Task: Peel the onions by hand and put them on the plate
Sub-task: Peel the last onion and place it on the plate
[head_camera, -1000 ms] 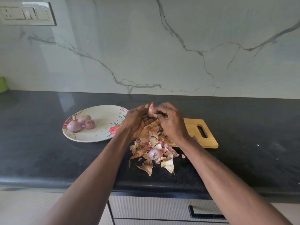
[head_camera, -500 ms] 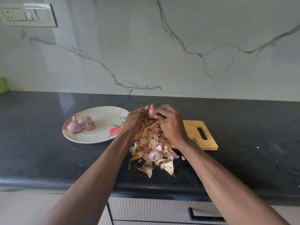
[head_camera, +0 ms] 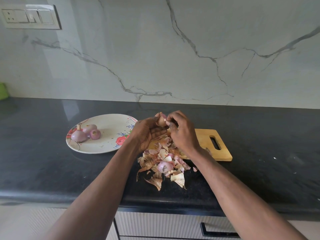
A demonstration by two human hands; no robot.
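Wooden cutting board [head_camera: 220, 149] on black countertop [head_camera: 43, 167]; marble wall [head_camera: 155, 49] behind, with switch panel [head_camera: 30, 16] upper left; green object [head_camera: 3, 90] at left edge; drawer handle [head_camera: 218, 231] below.

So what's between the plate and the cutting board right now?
In the head view, the left hand gripping an onion sits between plate and cutting board.

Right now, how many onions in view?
5. Three peeled onions sit together on the plate, at its left side. One onion is held between the left hand and right hand. One lies in the peels. More may be hidden there.
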